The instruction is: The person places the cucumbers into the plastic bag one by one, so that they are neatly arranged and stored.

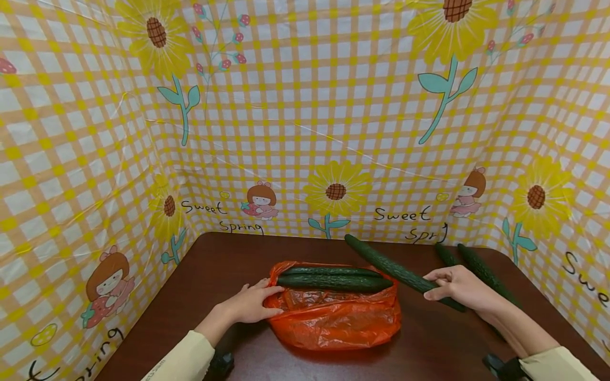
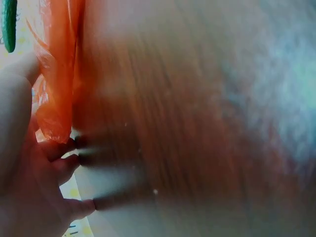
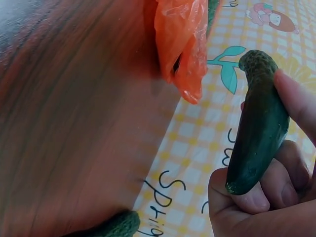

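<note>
My right hand (image 1: 455, 288) grips a long dark green cucumber (image 1: 391, 264) near its near end, fingers and thumb around it. The cucumber slants up and left, its far end behind the bag's right side. In the right wrist view this cucumber (image 3: 259, 128) points away from the palm. An orange plastic bag (image 1: 335, 323) lies in the middle of the table with two cucumbers (image 1: 333, 279) side by side in its opening. My left hand (image 1: 250, 301) rests at the bag's left end, thumb and forefinger spread against the plastic (image 2: 57, 74), other fingers touching the table.
Two more cucumbers (image 1: 483, 270) lie on the table to the right, partly hidden by my right hand and forearm. The dark brown table (image 1: 229, 254) is walled on the back and sides by a yellow checked cloth (image 1: 305, 132) with flowers.
</note>
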A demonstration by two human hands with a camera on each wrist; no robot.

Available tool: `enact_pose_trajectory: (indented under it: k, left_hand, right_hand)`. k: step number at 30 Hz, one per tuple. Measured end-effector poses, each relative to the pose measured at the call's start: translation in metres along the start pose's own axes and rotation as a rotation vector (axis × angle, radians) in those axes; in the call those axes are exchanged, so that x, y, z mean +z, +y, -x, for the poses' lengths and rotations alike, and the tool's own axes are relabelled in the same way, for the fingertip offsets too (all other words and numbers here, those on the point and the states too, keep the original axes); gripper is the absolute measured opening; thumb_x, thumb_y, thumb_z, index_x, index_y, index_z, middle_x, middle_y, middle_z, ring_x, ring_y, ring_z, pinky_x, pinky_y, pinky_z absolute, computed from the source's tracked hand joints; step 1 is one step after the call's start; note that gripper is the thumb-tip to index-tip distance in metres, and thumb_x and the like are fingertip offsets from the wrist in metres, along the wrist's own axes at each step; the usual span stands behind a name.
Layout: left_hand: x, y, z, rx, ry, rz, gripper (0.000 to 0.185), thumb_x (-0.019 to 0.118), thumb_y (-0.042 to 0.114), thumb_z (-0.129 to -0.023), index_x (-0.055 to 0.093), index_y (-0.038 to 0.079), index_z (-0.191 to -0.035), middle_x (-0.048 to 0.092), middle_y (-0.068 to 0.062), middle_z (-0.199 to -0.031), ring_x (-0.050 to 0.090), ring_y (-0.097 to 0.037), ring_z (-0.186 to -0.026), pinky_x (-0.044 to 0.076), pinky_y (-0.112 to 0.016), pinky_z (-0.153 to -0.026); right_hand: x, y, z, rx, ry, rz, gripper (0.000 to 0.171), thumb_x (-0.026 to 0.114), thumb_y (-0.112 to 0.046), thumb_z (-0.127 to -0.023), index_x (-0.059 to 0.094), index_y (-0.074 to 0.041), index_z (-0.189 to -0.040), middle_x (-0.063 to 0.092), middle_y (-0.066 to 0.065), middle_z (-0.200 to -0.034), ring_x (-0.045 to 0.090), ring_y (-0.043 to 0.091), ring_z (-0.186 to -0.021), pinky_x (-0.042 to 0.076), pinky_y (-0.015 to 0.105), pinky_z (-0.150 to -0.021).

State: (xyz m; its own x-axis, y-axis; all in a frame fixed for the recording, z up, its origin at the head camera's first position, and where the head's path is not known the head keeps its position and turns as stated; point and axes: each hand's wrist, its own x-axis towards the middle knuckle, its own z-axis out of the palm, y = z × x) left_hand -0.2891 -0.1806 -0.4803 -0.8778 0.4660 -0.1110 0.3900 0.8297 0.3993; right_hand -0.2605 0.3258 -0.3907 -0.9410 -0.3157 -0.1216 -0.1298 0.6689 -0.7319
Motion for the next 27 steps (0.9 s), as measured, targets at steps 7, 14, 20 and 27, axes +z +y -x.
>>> enact_pose_trajectory:
  k: [7,14,20,27]
  left_hand:
    - [0.000,-0.004,0.000,0.018,0.005,0.025,0.067,0.067,0.057,-0.090,0.053,0.024,-0.147,0.035,-0.015,-0.161,0.027,-0.033,-0.152,0.016,-0.068,-0.117]
    - [0.002,-0.005,-0.002,-0.006,0.000,0.003,0.068,0.067,0.056,-0.090,0.051,0.026,-0.149,0.032,-0.015,-0.163,0.025,-0.032,-0.153,0.014,-0.068,-0.118]
    - [0.004,-0.006,-0.003,-0.003,0.004,0.000,0.068,0.068,0.055,-0.090,0.052,0.026,-0.149,0.033,-0.016,-0.162,0.026,-0.032,-0.153,0.016,-0.069,-0.117]
    - [0.004,-0.005,-0.002,-0.004,0.013,-0.011,0.068,0.067,0.057,-0.090,0.051,0.026,-0.149,0.033,-0.015,-0.162,0.025,-0.032,-0.153,0.015,-0.068,-0.118]
  right_hand:
    - [0.005,-0.007,-0.013,-0.021,-0.034,0.007,0.056,0.075,-0.027,-0.089,0.061,0.005,-0.132,0.042,0.037,-0.149,0.044,0.057,-0.133,0.047,0.063,-0.097]
    - [0.014,-0.017,-0.026,-0.076,-0.073,-0.008,0.051,0.075,-0.023,-0.089,0.064,0.004,-0.129,0.042,0.036,-0.148,0.044,0.058,-0.133,0.046,0.064,-0.098]
    - [0.025,-0.026,-0.037,-0.110,-0.105,-0.005,0.051,0.078,-0.022,-0.086,0.066,0.003,-0.128,0.051,0.032,-0.144,0.047,0.056,-0.132,0.042,0.067,-0.102]
    - [0.036,-0.036,-0.048,-0.171,-0.136,0.021,0.049,0.080,-0.023,-0.084,0.068,0.002,-0.126,0.059,0.028,-0.137,0.051,0.054,-0.127,0.047,0.064,-0.097]
